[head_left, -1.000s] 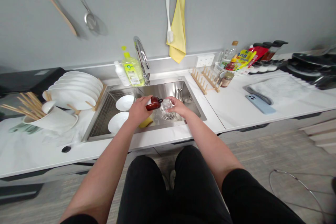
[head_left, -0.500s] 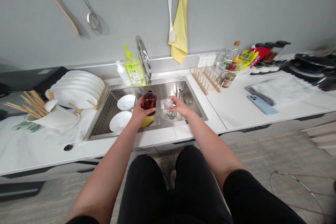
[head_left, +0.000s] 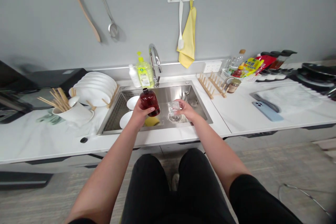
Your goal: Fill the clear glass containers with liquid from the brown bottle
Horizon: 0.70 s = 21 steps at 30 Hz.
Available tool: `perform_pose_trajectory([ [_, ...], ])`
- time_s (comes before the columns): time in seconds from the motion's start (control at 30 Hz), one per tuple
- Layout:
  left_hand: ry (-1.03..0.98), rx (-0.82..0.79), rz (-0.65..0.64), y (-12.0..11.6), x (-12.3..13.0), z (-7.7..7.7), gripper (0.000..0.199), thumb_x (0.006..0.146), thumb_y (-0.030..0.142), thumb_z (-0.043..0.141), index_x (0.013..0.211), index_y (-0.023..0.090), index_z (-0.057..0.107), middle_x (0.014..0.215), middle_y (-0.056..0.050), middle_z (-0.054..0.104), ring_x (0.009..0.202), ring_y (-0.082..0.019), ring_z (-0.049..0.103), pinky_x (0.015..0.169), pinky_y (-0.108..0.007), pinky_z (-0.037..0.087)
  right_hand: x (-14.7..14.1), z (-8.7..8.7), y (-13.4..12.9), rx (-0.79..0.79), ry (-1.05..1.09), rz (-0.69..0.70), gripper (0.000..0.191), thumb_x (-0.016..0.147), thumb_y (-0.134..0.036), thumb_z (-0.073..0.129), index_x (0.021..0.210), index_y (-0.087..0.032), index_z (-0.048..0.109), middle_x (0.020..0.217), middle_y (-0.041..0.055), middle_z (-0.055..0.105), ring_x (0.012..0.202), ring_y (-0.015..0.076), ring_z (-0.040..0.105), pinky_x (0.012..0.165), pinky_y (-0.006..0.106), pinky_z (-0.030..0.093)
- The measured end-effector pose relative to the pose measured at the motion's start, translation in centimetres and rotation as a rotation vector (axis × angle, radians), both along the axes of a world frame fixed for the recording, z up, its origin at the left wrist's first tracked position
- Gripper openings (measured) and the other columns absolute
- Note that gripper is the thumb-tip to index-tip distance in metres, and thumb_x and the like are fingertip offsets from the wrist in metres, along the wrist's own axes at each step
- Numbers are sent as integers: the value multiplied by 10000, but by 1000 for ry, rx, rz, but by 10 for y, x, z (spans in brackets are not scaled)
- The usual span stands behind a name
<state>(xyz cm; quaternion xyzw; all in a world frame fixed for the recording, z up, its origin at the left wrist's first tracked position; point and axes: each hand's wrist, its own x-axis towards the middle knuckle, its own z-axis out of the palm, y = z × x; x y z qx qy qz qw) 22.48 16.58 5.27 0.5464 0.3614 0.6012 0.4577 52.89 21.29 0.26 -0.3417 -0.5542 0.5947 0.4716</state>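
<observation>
My left hand point(head_left: 141, 112) is closed round a dark red-brown bottle point(head_left: 150, 103) with a black neck, tilted with its top to the left. Between the fingers of my right hand point(head_left: 186, 109) is a small clear cup point(head_left: 174, 106), apart from the bottle. Both are above the steel sink point(head_left: 168, 91). Beneath my left hand, a yellow sponge or cloth point(head_left: 152, 121) lies in the sink. Two white bowls point(head_left: 126, 119) sit at the sink's left, partly hidden by my left arm. A drain point(head_left: 174, 117) shows below the cup.
Behind the sink stand a chrome faucet point(head_left: 154, 59), a green-yellow soap bottle point(head_left: 145, 73) and a white bottle point(head_left: 134, 77). White plates point(head_left: 91, 92) and a utensil holder point(head_left: 73, 114) are on the left. To the right are a wooden rack point(head_left: 213, 85), a jar point(head_left: 233, 85) and a blue phone point(head_left: 267, 111).
The bottle has gone from upright to tilted, its neck now leaning left. The cup stays in my right hand. My view has shifted left and slightly up.
</observation>
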Motion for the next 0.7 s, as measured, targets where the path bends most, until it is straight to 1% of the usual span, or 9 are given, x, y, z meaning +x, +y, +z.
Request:
perform_pose_trajectory([
  [0.17,-25,-14,27,-15,-21,13,777,676,404,1059,1368,249,740,1302,-117,842,1156,-345,816,1053,-538,658,7,2,-16,6,21,-62,828,509,-261,1064,1264,-302,726,1211,30,801,1146,301,762,1072,478,620],
  [0.27,-12,-25,68,-23,-34,15,785,654,368,1067,1359,235,748,1291,-110,848,1154,-341,815,1062,-533,656,16,5,-30,8,36,-77,809,511,-251,1079,1240,-308,733,1209,24,799,1133,290,770,1070,471,618],
  [0.4,11,-10,150,-36,-53,11,762,634,358,1073,1318,224,763,1285,-109,849,1158,-336,815,1058,-513,662,30,10,-52,4,40,-117,798,488,-236,1085,1202,-310,736,1207,22,802,1134,293,775,1082,480,615],
  [0.57,53,-15,291,-62,-76,5,770,585,391,1091,1267,232,772,1232,-105,860,1158,-361,820,1045,-531,678,47,13,-84,14,36,-165,784,508,-258,1080,1209,-322,734,1184,21,803,1116,294,769,1062,484,622],
  [0.7,76,-48,330,-83,-92,-5,814,560,367,1097,1285,215,759,1212,-114,860,1131,-364,828,1026,-538,688,60,13,-107,38,43,-209,757,524,-286,1080,1193,-327,726,1180,26,788,1122,306,756,1053,497,624],
])
